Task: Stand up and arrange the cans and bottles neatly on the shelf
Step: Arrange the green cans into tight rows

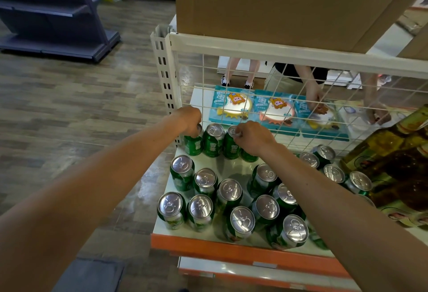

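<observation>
Several green cans with silver tops stand upright on the white shelf (pixel 234 166), loosely spread toward the front. A row of green cans lines the back left against the wire mesh. My left hand (pixel 188 119) grips the top of the leftmost back can (pixel 193 144). My right hand (pixel 252 137) closes over the top of another back-row can (pixel 249 156), beside a third can (pixel 231 144). Between my hands one can (pixel 213 140) stands free. Green-brown glass bottles (pixel 393 155) crowd the right end of the shelf.
A white wire mesh panel (pixel 266 97) backs the shelf, with a slotted upright post (pixel 165 83) at its left. A cardboard box (pixel 278 2) sits above. Behind the mesh lie blue snack packs (pixel 234 106), handled by another person's hands. The shelf's front edge is orange (pixel 231 248).
</observation>
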`<control>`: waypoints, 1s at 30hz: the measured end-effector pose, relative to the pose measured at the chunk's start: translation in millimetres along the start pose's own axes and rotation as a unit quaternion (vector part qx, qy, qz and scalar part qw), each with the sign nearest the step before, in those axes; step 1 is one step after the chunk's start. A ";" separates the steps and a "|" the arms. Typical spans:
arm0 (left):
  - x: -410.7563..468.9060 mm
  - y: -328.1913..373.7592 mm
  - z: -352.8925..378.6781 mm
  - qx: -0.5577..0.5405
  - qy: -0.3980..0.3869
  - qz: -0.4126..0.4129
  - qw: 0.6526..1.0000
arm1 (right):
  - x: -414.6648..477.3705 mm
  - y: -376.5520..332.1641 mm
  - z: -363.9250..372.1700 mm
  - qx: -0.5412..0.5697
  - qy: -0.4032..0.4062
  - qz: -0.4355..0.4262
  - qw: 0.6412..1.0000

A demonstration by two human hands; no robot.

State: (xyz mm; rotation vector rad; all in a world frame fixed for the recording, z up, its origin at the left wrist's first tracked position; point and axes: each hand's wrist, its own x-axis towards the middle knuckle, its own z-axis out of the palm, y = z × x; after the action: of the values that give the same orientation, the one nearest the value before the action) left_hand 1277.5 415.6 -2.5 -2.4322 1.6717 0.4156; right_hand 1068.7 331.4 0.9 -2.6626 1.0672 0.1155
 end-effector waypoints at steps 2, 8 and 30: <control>0.3 -1.8 -0.2 0.010 -0.002 0.017 1.000 | 1.2 -1.6 -1.1 0.001 0.010 -0.005 1.000; 4.6 -9.0 2.5 -0.003 0.012 0.063 0.998 | 16.8 -27.2 -0.5 -0.028 0.030 -0.070 0.997; 10.7 -13.2 4.7 -0.007 0.013 0.084 0.996 | 51.4 -55.6 20.0 -0.106 -0.011 -0.083 0.991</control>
State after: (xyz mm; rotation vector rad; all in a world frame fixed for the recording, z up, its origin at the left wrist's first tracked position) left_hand 1292.7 412.3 -10.7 -2.3231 1.8988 0.4211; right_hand 1144.8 341.2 -15.0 -2.9202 0.8649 0.2365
